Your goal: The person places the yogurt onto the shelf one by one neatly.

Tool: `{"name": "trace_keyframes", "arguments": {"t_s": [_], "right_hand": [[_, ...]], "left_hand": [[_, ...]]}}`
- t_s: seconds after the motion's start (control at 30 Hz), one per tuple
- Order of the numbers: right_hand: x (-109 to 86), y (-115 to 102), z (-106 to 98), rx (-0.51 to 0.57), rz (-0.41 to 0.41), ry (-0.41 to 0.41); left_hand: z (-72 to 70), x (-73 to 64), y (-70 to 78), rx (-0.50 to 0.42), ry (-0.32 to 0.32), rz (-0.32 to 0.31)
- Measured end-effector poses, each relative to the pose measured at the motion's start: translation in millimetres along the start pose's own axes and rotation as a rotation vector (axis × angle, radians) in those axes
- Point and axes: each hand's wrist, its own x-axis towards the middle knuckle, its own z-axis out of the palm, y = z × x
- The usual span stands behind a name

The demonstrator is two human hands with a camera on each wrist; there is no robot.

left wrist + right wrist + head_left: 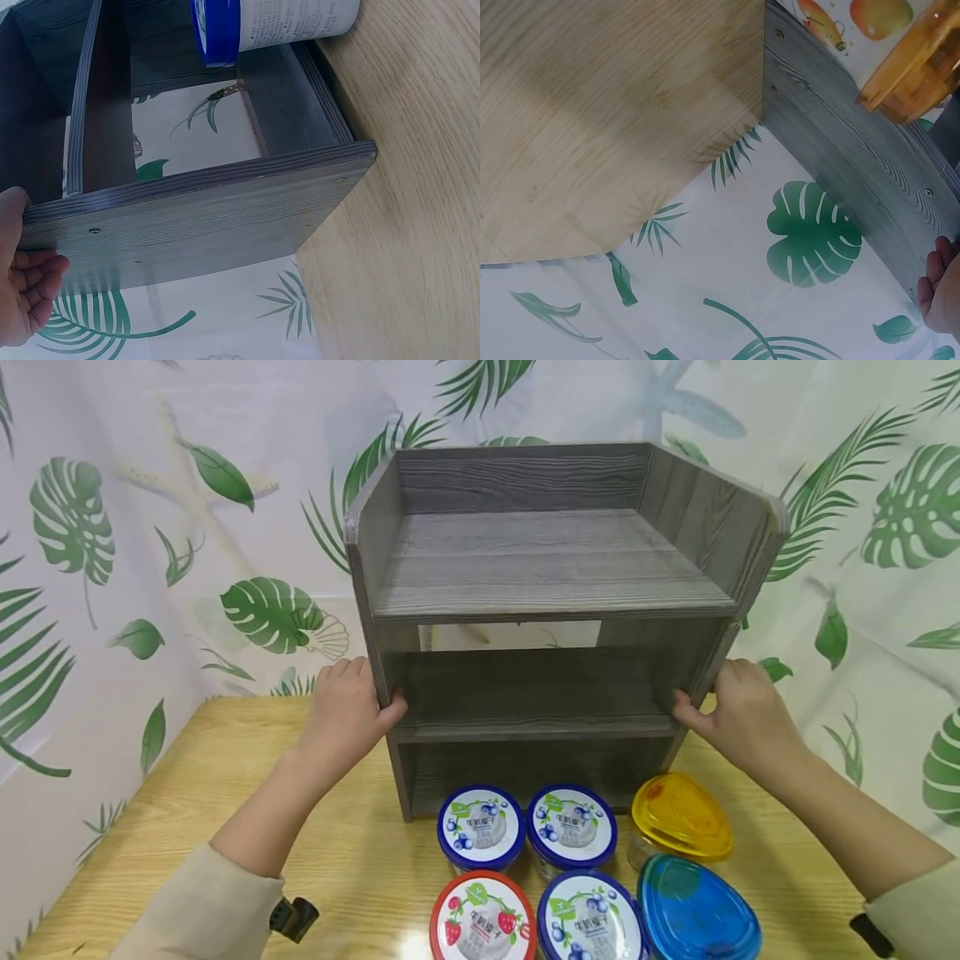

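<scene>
A grey wood-grain shelf unit (536,564) stands upright on the wooden table, its open front toward me. My left hand (348,702) grips its left side panel at middle-shelf height, thumb over the front edge and fingers along the outside. On the opposite side my right hand (742,714) holds the right panel the same way. The left wrist view shows the curled fingers (37,289) against the outer face of the side panel (202,232). In the right wrist view, fingertips (934,270) rest at the other panel (855,127).
In front of the shelf stand several tubs: two blue-lidded ones (480,828) (572,827), another blue-lidded tub (592,918) and a red-lidded tub (483,918). Right of them sit a yellow-lidded container (682,814) and a blue-lidded triangular container (697,910). A leaf-print cloth (187,543) hangs behind.
</scene>
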Motion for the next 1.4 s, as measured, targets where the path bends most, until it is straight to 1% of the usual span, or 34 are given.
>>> {"name": "trace_keyframes", "arguments": {"t_s": [0.17,0.37,0.43,0.6,0.87,0.97,1.13,1.2,1.3,1.4], "right_hand": [[1.2,0,-2,0.007,0.006,0.000],[-2.6,3,0,0.025,0.019,-0.011],[-4.5,4,0,0.020,0.017,-0.012],[-6.8,3,-1,0.009,0.016,-0.010],[-4.5,3,-1,-0.023,-0.016,0.003],[-3.6,3,-1,-0.025,-0.012,0.003],[-3.0,2,-1,-0.022,-0.003,0.001],[-2.4,2,0,-0.022,-0.006,-0.001],[-1.3,2,0,-0.019,-0.010,-0.007],[-0.1,2,0,-0.016,-0.012,-0.015]], "left_hand": [[-1.8,1.0,2.1,-0.006,-0.040,-0.023],[1.7,-0.3,2.3,-0.013,-0.016,-0.026],[2.3,-0.9,2.6,-0.017,-0.017,-0.021],[1.1,-1.7,3.0,-0.036,-0.058,-0.035],[-3.2,-8.3,4.1,0.007,-0.084,-0.064],[-5.0,-11.7,4.5,0.041,-0.070,-0.031],[-8.3,-17.8,5.3,0.146,-0.012,0.078],[-10.3,-21.0,6.7,0.185,0.000,0.104],[-13.1,-25.9,9.5,0.235,0.007,0.114],[-15.6,-30.1,12.1,0.270,-0.002,0.115]]}}
